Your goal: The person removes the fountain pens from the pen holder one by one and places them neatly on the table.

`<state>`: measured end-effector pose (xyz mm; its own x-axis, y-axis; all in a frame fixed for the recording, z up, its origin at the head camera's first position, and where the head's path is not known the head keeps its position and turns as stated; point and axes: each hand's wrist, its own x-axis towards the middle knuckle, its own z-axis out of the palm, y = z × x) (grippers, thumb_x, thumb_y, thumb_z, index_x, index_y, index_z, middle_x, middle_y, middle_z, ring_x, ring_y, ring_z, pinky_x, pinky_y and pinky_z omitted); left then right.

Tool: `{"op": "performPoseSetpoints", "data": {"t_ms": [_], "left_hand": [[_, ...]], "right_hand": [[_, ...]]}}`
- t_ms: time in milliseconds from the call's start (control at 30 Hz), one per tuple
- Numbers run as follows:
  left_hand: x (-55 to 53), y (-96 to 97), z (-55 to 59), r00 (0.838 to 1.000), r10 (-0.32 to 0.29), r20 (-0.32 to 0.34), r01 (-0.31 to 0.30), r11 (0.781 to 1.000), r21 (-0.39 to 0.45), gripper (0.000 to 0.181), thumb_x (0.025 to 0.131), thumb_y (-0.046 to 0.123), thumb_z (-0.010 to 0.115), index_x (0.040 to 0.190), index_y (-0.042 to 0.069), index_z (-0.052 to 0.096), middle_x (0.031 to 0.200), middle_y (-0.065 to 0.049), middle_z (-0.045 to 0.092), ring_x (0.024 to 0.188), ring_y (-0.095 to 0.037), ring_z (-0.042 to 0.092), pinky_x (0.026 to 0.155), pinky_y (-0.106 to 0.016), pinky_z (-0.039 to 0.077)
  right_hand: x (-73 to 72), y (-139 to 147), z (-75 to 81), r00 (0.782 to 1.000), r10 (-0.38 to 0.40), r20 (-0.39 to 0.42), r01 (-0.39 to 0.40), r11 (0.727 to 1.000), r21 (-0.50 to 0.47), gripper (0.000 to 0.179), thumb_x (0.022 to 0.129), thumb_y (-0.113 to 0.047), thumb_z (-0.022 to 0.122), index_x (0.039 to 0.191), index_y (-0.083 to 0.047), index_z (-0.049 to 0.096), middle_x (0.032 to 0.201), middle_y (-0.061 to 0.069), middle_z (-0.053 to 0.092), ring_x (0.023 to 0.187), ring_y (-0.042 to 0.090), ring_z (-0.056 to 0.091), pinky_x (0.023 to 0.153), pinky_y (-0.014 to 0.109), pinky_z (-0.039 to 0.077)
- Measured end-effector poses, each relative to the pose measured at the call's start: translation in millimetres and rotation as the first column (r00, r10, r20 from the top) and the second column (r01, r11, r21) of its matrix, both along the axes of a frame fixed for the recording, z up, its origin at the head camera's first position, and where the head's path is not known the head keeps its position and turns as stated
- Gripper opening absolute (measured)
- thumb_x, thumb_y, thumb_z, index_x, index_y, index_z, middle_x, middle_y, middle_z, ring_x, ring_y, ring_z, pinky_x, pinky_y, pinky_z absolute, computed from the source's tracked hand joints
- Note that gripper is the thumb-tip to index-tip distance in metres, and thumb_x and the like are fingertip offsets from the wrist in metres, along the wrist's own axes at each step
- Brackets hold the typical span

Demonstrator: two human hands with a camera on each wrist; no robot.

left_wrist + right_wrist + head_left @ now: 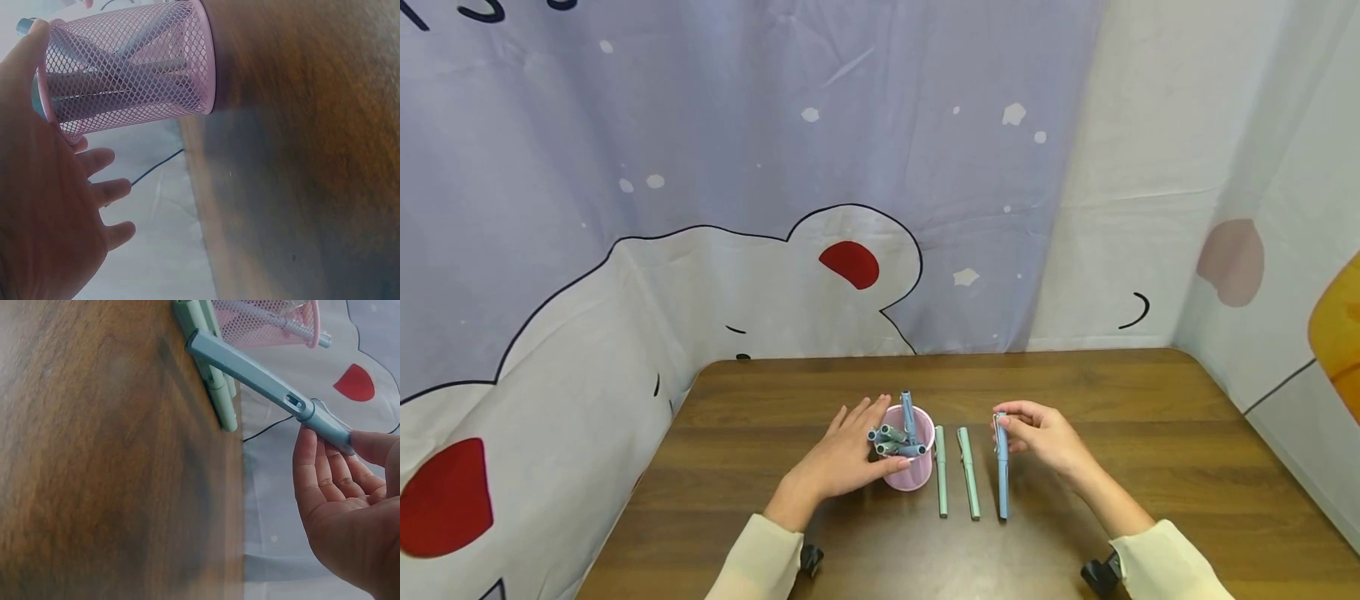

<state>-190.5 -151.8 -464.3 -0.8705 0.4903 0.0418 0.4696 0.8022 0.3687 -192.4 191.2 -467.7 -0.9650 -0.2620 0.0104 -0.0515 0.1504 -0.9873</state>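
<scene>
My right hand (1047, 432) pinches a light blue capped pen (1003, 475) by its clipped cap end, between thumb and fingertips. In the right wrist view the pen (256, 378) slants with its far end over the table. My left hand (841, 457) rests against the pink mesh pen holder (912, 477), thumb along the front and straight fingers at its side. The thumb lies at the rim in the left wrist view, the other fingers spread. Several blue and green pens (907, 417) stand in the holder. Two green pens (942, 479) lie side by side between holder and right hand.
The wooden table (737, 500) has its back edge along a printed curtain (970, 208). More curtain hangs at both sides. A dark strap mount (1101, 575) sits on the right wrist, another (811, 560) on the left.
</scene>
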Motion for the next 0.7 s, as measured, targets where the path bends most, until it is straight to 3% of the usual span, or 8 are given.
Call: {"op": "performPoseSetpoints", "data": {"t_ms": [233,500,700], "left_hand": [[0.8,0.0,0.3,1.000,0.009,0.012,-0.009,1.000,0.009,0.107,0.086,0.084,0.046,0.164,0.018,0.017,0.169,0.000,0.022,0.156,-0.025,0.017,0.124,-0.057,0.010],[1.7,0.6,1.3,1.000,0.011,0.019,-0.011,1.000,0.010,0.106,0.086,0.083,0.048,0.164,0.016,0.018,0.169,-0.001,0.023,0.156,-0.023,0.016,0.125,-0.055,0.009],[0.8,0.5,0.9,1.000,0.011,0.016,-0.011,1.000,0.010,0.106,0.086,0.083,0.048,0.164,0.017,0.018,0.168,0.001,0.022,0.156,-0.025,0.017,0.125,-0.055,0.009]], "right_hand": [[-7.7,1,-11.7,1.000,0.010,0.023,-0.011,1.000,0.012,0.042,0.102,-0.014,0.062,0.130,0.016,0.054,0.110,0.033,0.068,0.097,0.040,0.071,0.077,0.036,0.061],[-13.6,-2,-17.6,0.998,-0.016,0.056,0.014,0.999,0.031,0.043,0.101,-0.016,0.063,0.131,0.014,0.056,0.119,0.031,0.064,0.089,0.020,0.070,0.077,0.037,0.061],[-19.8,-3,-19.3,0.996,-0.016,0.086,0.010,0.997,0.073,0.041,0.101,-0.016,0.063,0.129,0.013,0.057,0.118,0.028,0.065,0.086,0.019,0.069,0.075,0.037,0.061]]}}
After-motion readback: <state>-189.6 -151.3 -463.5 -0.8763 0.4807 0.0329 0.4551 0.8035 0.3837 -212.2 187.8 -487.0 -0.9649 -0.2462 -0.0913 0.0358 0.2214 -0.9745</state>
